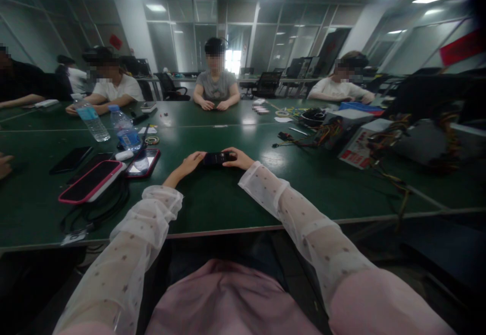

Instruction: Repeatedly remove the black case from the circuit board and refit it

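Observation:
A dark phone (215,159) lies sideways between my two hands, just above or on the green table (220,198). My left hand (190,164) is closed on its left end. At the right end, my right hand (240,158) grips it, with fingers over the edge. The phone's screen is dark with faint marks too small to read. Sheer white dotted sleeves cover both of my forearms.
To the left are a pink-edged phone (91,182), a red-edged tablet (143,163), a black phone (71,160) and two bottles (125,130). Metal boxes (355,145) with loose cables stand at the right. Several people sit around the table.

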Demonstrator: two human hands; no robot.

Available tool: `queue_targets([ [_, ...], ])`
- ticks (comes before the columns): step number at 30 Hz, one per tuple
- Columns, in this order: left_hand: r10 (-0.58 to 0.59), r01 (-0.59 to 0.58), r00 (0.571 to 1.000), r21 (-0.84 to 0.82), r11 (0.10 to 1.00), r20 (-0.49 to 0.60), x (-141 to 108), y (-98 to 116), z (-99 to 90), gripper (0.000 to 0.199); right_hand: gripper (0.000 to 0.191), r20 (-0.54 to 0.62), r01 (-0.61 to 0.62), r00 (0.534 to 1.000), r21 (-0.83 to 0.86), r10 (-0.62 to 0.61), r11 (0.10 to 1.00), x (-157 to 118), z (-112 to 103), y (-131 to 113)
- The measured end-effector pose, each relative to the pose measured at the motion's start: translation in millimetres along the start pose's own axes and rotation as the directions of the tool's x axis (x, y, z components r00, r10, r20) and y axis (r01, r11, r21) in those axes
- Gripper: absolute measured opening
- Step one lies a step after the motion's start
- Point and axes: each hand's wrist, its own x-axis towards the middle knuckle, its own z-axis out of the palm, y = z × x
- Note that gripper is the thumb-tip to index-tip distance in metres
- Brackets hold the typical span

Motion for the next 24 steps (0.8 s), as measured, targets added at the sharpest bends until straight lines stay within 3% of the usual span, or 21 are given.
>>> queue_targets([
  [14, 0.02, -0.021, 1.0, -0.039, 0.999, -0.022, -4, 1, 0.9, 0.054, 0.068, -0.006, -0.013, 1.0, -0.081, 0.012, 0.997, 0, -2, 2],
  [21, 0.14, -0.139, 0.99, 0.081, 0.987, -0.002, 0, -9, 1.8, 0.075, 0.067, -0.047, 0.032, 0.998, -0.083, -0.036, 0.996, 3, 2, 4],
  [24, 0.189, -0.186, 0.982, 0.1, 0.978, -0.026, 5, -18, 3.6, 0.071, 0.068, -0.059, 0.015, 0.998, -0.095, -0.021, 0.995, 4, 3, 4],
])
